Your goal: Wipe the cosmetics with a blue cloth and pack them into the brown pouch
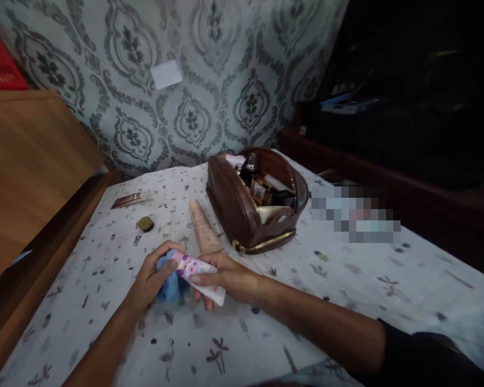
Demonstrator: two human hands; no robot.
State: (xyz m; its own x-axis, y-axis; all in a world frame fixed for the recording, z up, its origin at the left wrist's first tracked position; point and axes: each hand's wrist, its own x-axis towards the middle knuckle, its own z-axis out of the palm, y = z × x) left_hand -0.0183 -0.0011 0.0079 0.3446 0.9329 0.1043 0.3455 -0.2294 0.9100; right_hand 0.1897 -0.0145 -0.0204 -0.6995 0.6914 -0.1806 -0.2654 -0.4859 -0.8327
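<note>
Fingers of the left hand (150,275) pressed a blue cloth (169,289) to a white tube (188,267) pinched in the right hand (236,279), before an open bag (233,201), seemingly calling for steadiness.

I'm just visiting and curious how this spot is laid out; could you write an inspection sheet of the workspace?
Surface: white printed cover
Things in use: pink-and-white tube, blue cloth
Clutter: open brown bag full of small items, beige tube beside it, small round item, flat brown packet
Hands: left hand grips blue cloth and tube's upper end; right hand holds its lower part
Cables: nothing seen
Surroundings: patterned wall, wooden panel; right side dark, one patch pixelated
</note>
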